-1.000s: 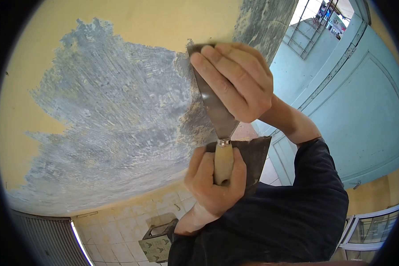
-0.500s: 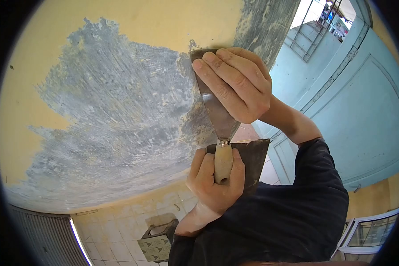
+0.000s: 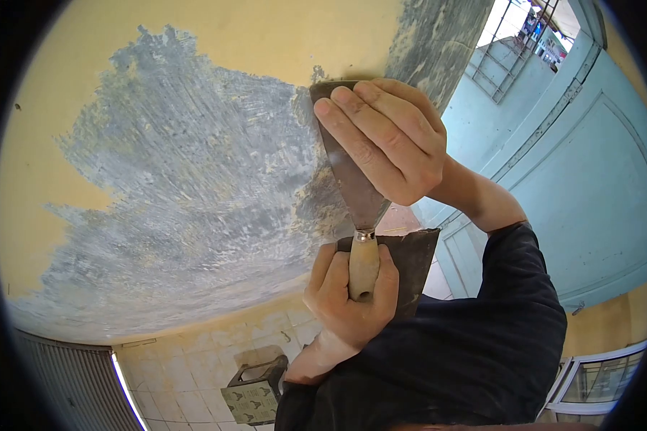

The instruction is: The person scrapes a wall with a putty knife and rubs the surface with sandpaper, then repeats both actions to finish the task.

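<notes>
A scraper with a wide metal blade point(image 3: 349, 176) and a pale wooden handle point(image 3: 364, 266) rests against the wall. My left hand point(image 3: 349, 298) is closed around the handle. A dark flat plate point(image 3: 415, 267) shows behind this hand; whether the hand grips it too is hidden. My right hand point(image 3: 388, 140) lies over the upper blade, its fingers together and pressed on the metal, thumb out of sight. The blade's top edge meets the yellow wall point(image 3: 280, 36) beside a rough grey patch point(image 3: 194, 158).
On the right is a light blue door point(image 3: 582, 194), with a metal grille point(image 3: 503, 68) above. A box-like object with a patterned side point(image 3: 251, 402) stands low against white tiles point(image 3: 187, 388). A corrugated shutter point(image 3: 72, 373) is at lower left, a white-framed window point(image 3: 604, 381) at lower right.
Both hands and the scraper have shifted very slightly right in the view, along with the wall. Their grip looks the same.
</notes>
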Available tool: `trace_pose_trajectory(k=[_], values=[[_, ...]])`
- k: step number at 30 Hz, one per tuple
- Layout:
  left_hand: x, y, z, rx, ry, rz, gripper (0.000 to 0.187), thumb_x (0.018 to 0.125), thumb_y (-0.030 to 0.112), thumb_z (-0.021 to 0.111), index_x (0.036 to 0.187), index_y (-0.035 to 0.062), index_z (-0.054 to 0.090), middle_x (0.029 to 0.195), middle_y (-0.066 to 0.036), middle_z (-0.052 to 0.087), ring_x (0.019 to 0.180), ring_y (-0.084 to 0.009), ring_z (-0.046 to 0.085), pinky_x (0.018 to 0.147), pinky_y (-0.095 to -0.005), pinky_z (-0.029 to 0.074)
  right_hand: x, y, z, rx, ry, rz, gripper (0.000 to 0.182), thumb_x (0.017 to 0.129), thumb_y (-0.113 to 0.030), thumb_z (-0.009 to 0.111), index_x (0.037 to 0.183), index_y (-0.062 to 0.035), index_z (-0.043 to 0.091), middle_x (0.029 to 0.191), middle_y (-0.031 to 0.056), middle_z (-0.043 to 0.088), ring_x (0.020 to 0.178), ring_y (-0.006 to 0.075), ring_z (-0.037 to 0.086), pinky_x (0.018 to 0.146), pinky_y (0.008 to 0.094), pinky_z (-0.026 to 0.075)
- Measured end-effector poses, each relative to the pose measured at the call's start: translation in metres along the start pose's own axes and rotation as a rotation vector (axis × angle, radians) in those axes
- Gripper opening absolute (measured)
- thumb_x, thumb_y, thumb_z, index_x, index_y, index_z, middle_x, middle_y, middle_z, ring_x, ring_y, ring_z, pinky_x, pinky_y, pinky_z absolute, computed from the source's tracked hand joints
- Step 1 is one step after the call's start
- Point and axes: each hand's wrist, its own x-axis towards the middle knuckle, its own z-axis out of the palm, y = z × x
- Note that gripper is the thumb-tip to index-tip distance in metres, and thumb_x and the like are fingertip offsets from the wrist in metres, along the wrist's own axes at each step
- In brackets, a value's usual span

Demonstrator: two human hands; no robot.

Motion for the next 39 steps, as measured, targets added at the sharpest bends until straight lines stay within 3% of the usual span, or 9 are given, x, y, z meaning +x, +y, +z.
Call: trace_pose_trajectory(k=[5, 7, 17, 19, 22, 25, 27, 34, 39], values=[[0.003, 0.003, -0.001, -0.013, 0.002, 0.009, 0.031, 0.08, 0.006, 0.078, 0.07, 0.0025, 0.049, 0.068, -0.013, 0.049, 0.051, -0.0275, 0.046, 0.045, -0.0385, 0.036, 0.002, 0.0, 0.001, -0.002, -0.02, 0.016, 0.035, 0.071, -0.004, 0.081, 0.106, -0.0025, 0.081, 0.101, 0.0099, 0.077, 0.096, 0.0218, 0.069, 0.084, 0.0349, 0.065], [0.006, 0.004, -0.001, -0.027, 0.005, 0.019, 0.031, 0.08, 0.005, 0.078, 0.069, 0.0024, 0.05, 0.068, -0.013, 0.049, 0.05, -0.0272, 0.046, 0.045, -0.0384, 0.036, 0.006, 0.001, 0.005, 0.005, 0.048, -0.015, 0.027, 0.073, -0.002, 0.081, 0.099, 0.0023, 0.08, 0.092, 0.0097, 0.074, 0.091, 0.0214, 0.067, 0.078, 0.033, 0.061], [0.014, -0.001, 0.006, 0.043, 0.099, 0.043, 0.031, 0.08, 0.004, 0.078, 0.067, 0.0023, 0.05, 0.067, -0.015, 0.05, 0.05, -0.0296, 0.048, 0.046, -0.0385, 0.039, 0.014, 0.009, 0.014, -0.011, 0.07, -0.03, 0.033, 0.072, -0.007, 0.081, 0.104, -0.0027, 0.082, 0.098, 0.0095, 0.077, 0.093, 0.0208, 0.069, 0.081, 0.0333, 0.063], [0.016, 0.002, 0.006, 0.072, 0.117, 0.047, 0.031, 0.08, 0.005, 0.078, 0.067, 0.0023, 0.051, 0.067, -0.015, 0.05, 0.05, -0.0301, 0.048, 0.046, -0.0388, 0.039, 0.018, 0.012, 0.019, 0.027, 0.144, -0.047, 0.028, 0.073, -0.003, 0.082, 0.101, 0.0029, 0.079, 0.093, 0.0091, 0.072, 0.089, 0.0185, 0.065, 0.074, 0.0303, 0.059], [0.007, 0.006, 0.007, -0.017, 0.147, 0.046, 0.032, 0.081, 0.005, 0.078, 0.067, 0.0024, 0.05, 0.066, -0.014, 0.047, 0.048, -0.0294, 0.045, 0.045, -0.0394, 0.037, 0.011, 0.007, 0.006, 0.018, 0.08, -0.025, 0.026, 0.074, -0.003, 0.082, 0.099, 0.0028, 0.079, 0.092, 0.0087, 0.072, 0.089, 0.0189, 0.065, 0.074, 0.0308, 0.059], [-0.001, 0.007, 0.006, -0.025, 0.072, -0.007, 0.034, 0.081, 0.006, 0.079, 0.067, 0.0026, 0.048, 0.065, -0.012, 0.045, 0.048, -0.0283, 0.044, 0.045, -0.0398, 0.035, 0.001, 0.002, 0.006, 0.036, 0.074, -0.02, 0.025, 0.074, -0.003, 0.082, 0.097, 0.0027, 0.079, 0.091, 0.0088, 0.072, 0.088, 0.0196, 0.066, 0.074, 0.0313, 0.059], [-0.002, 0.01, 0.006, -0.043, 0.064, -0.061, 0.029, 0.085, 0.006, 0.075, 0.068, -0.0006, 0.052, 0.065, -0.01, 0.045, 0.053, -0.0221, 0.042, 0.05, -0.0379, 0.027, 0.001, 0.0, 0.008, 0.041, 0.088, -0.012, 0.024, 0.074, -0.003, 0.082, 0.097, 0.0027, 0.079, 0.09, 0.0092, 0.072, 0.088, 0.02, 0.066, 0.075, 0.0314, 0.059], [0.002, 0.009, 0.006, -0.025, 0.061, -0.051, 0.03, 0.085, 0.007, 0.074, 0.068, -0.0002, 0.051, 0.065, -0.01, 0.045, 0.054, -0.0232, 0.043, 0.05, -0.0381, 0.028, 0.0, 0.001, 0.007, 0.015, 0.044, -0.014, 0.034, 0.071, -0.008, 0.081, 0.105, -0.0021, 0.082, 0.097, 0.008, 0.078, 0.091, 0.0199, 0.07, 0.08, 0.0336, 0.064], [0.015, 0.005, 0.009, -0.037, 0.158, 0.005, 0.026, 0.086, 0.005, 0.074, 0.071, -0.0008, 0.053, 0.066, -0.009, 0.046, 0.057, -0.0199, 0.044, 0.052, -0.0363, 0.03, 0.02, 0.007, 0.017, 0.029, 0.073, -0.004, 0.034, 0.07, -0.008, 0.081, 0.103, -0.0014, 0.081, 0.097, 0.0085, 0.077, 0.088, 0.02, 0.069, 0.077, 0.0332, 0.062]])
